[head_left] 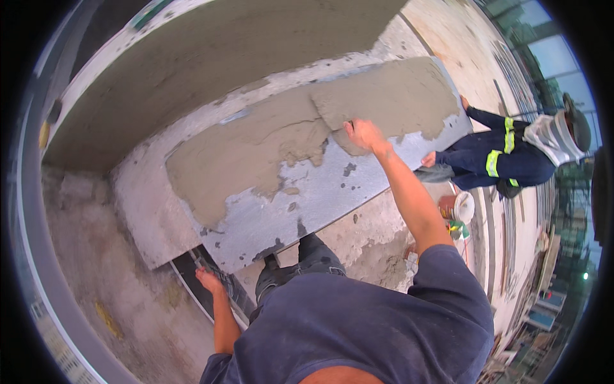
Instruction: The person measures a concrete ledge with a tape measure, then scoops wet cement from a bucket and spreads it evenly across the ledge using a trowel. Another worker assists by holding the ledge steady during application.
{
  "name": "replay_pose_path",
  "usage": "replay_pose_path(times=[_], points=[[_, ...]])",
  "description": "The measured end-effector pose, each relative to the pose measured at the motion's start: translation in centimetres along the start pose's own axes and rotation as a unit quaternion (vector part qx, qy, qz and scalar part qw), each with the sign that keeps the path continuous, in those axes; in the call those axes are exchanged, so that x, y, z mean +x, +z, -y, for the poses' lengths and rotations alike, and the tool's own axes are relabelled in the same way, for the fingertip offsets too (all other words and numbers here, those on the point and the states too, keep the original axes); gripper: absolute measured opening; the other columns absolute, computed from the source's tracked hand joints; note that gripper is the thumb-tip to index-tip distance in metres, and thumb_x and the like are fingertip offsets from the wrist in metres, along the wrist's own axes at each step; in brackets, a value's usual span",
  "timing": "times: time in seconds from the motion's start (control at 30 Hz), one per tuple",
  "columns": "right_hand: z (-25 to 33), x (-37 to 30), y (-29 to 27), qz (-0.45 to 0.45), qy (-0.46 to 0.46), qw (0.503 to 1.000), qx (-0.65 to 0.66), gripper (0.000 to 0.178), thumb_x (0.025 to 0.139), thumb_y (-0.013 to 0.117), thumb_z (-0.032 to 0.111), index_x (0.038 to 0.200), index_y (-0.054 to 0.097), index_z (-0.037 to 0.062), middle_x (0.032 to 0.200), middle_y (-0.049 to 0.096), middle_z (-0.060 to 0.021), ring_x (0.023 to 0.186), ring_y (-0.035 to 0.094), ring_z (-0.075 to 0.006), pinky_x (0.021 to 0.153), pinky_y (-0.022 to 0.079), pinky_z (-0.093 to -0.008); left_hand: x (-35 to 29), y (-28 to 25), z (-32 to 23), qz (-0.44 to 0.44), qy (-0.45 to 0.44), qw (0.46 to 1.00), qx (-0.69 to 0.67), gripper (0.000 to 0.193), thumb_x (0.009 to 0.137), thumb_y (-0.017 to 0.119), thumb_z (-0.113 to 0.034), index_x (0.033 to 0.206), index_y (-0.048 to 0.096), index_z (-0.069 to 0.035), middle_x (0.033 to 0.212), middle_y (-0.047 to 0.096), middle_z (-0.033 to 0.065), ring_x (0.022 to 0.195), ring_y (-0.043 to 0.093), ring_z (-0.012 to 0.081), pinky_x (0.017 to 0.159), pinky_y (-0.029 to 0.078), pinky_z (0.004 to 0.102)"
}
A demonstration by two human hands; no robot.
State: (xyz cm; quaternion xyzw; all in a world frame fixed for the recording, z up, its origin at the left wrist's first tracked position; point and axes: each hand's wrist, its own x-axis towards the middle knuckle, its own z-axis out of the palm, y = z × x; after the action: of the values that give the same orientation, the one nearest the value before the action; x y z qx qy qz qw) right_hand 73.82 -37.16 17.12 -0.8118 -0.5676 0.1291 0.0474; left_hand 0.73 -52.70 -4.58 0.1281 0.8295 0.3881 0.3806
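A large grey slab (256,240) lies in front of me, much of its upper face coated with wet grey mortar (224,157). Over the mortar, right of the slab's middle, my right hand (366,135) is closed round what looks like a trowel handle; the hand and mortar mostly hide the tool. Beyond the slab's near left corner, my left hand (208,280) hangs low with curled fingers, beside a dark panel (190,274). What it grips is too small to make out. A co-worker (505,150) at the slab's right end has both hands at its edge.
Behind the slab stands a mortar-covered wall face (211,70) above a pale ledge (150,217). A bucket (458,208) sits on the right, below the co-worker. Long bars (508,253) lie farther right, and a metal rail (32,224) curves along the left.
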Motion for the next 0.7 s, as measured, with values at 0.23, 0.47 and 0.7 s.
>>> replay_pose_path(times=[0.23,0.47,0.7], points=[[-10.7,4.3,-3.5,0.052,0.085,0.989,-0.113,0.054,0.11,0.044,0.052,0.123,0.065,0.0034,0.107,0.077,-0.0248,0.106,0.073,-0.0475,0.092,0.057,-0.0582,0.0,0.3,0.3,-0.005,0.029,0.998,0.063,0.047,0.109,0.04,-0.06,0.117,0.057,-0.018,0.067,0.048,0.0007,0.051,0.043,0.0135,0.045,0.035,0.0307],[-23.1,13.6,-3.4,-0.006,0.098,0.991,-0.094,0.06,0.111,0.039,0.057,0.131,0.063,0.0056,0.109,0.077,-0.0245,0.092,0.074,-0.0472,0.08,0.059,-0.0581,-3.8,-1.7,-2.2,-0.036,0.072,0.972,0.22,0.06,0.111,0.032,-0.054,0.138,0.056,-0.006,0.124,0.067,0.0123,0.083,0.063,0.0266,0.072,0.052,0.0406],[-23.9,12.6,-3.4,0.12,0.313,0.913,0.235,0.061,0.112,0.039,0.05,0.109,0.059,-0.0075,0.075,0.065,-0.021,0.059,0.065,-0.0281,0.051,0.052,-0.0455,-8.2,-3.1,-3.6,-0.069,0.054,0.965,0.248,0.063,0.111,0.032,-0.058,0.13,0.059,-0.004,0.117,0.068,0.0158,0.084,0.064,0.029,0.074,0.052,0.042]])
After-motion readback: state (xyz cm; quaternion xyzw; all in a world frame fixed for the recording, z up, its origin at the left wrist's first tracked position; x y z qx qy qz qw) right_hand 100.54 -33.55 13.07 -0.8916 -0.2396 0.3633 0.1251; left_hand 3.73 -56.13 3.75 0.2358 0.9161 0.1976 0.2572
